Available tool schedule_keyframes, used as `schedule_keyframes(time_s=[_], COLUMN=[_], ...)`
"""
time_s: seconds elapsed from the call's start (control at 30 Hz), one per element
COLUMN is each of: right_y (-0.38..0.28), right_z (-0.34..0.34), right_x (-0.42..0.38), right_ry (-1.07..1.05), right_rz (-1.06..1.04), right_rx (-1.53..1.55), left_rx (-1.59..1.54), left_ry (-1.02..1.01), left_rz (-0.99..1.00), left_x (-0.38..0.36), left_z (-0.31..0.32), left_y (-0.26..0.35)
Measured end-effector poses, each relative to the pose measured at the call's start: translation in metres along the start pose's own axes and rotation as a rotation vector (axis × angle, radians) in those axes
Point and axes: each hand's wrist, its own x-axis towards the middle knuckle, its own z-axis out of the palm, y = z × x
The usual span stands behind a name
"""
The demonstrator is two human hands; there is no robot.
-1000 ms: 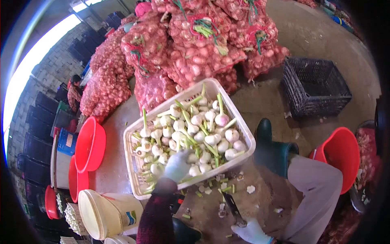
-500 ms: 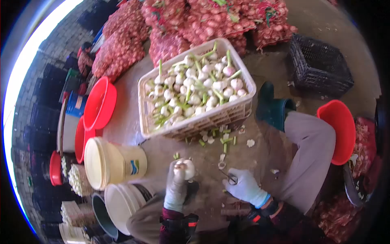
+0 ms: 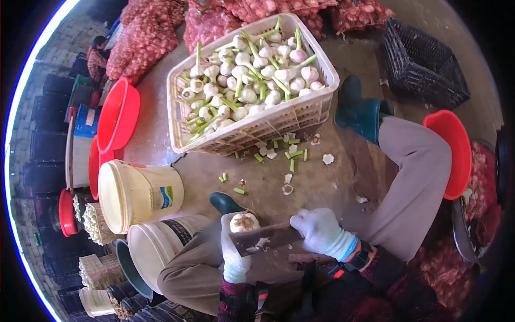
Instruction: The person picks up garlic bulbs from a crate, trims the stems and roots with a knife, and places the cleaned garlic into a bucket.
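Observation:
My left hand point(image 3: 235, 252), in a white glove, is wrapped round a garlic bulb point(image 3: 244, 222) whose root end faces up. My right hand point(image 3: 322, 229), gloved too, is closed at the right end of a dark flat strip point(image 3: 272, 239) that reaches toward the left hand just below the bulb. What its fingers grip is hidden. White peel scraps lie on the strip. Beyond the hands stands a pale plastic crate point(image 3: 252, 126) filled with garlic bulbs with cut green stems. Stem pieces point(image 3: 259, 158) and root discs point(image 3: 287, 189) lie on the floor between crate and hands.
Cream bucket point(image 3: 142, 190) and white bucket point(image 3: 155, 241) stand at left, with red basins point(image 3: 119, 115) behind. A black crate point(image 3: 424, 64) and red basin point(image 3: 450, 155) are at right. Mesh sacks point(image 3: 147, 40) line the back. A person point(image 3: 96, 59) sits far left.
The view has shifted, so the crate appears higher and further left. My right hand has turned; the dark tool ring at its fingers no longer shows. The bulb's root end now faces up.

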Motion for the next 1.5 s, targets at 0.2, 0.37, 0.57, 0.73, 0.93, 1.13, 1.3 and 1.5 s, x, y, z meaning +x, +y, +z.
schedule_keyframes(time_s=[0.2, 0.37, 0.57, 0.73, 0.93, 1.13, 1.3, 1.5], right_y=[0.020, 0.065, 0.007, 0.004, 0.031, 0.004, 0.012, 0.029], right_z=[0.028, 0.032, -0.001, 0.005, 0.011, 0.040, 0.060, 0.060], right_x=[0.005, 0.018, 0.012, 0.013, 0.013, 0.006, 0.014, 0.010], right_ry=[-0.066, -0.306, -0.007, -0.098, 0.083, 0.194, 0.032, -0.090], right_rz=[0.071, 0.455, 0.252, 0.080, 0.662, 0.668, 0.590, 0.814], right_rx=[-0.024, -0.218, 0.027, 0.020, 0.275, 0.663, 0.553, 0.488], left_rx=[0.230, 0.227, -0.064, -0.247, 0.281, -0.632, -0.949, 0.170], left_ry=[-0.034, -0.074, -0.046, 0.082, 0.160, 0.065, -0.052, 0.457], left_rz=[0.032, 0.134, 0.049, -0.067, 0.124, -0.013, -0.064, 0.555], left_x=[0.011, -0.003, -0.002, 0.014, 0.021, 0.034, 0.039, 0.026], left_z=[-0.007, -0.005, 0.006, 0.003, 0.001, 0.019, 0.032, -0.012], left_y=[-0.019, 0.008, 0.013, -0.006, -0.013, -0.029, -0.042, -0.015])
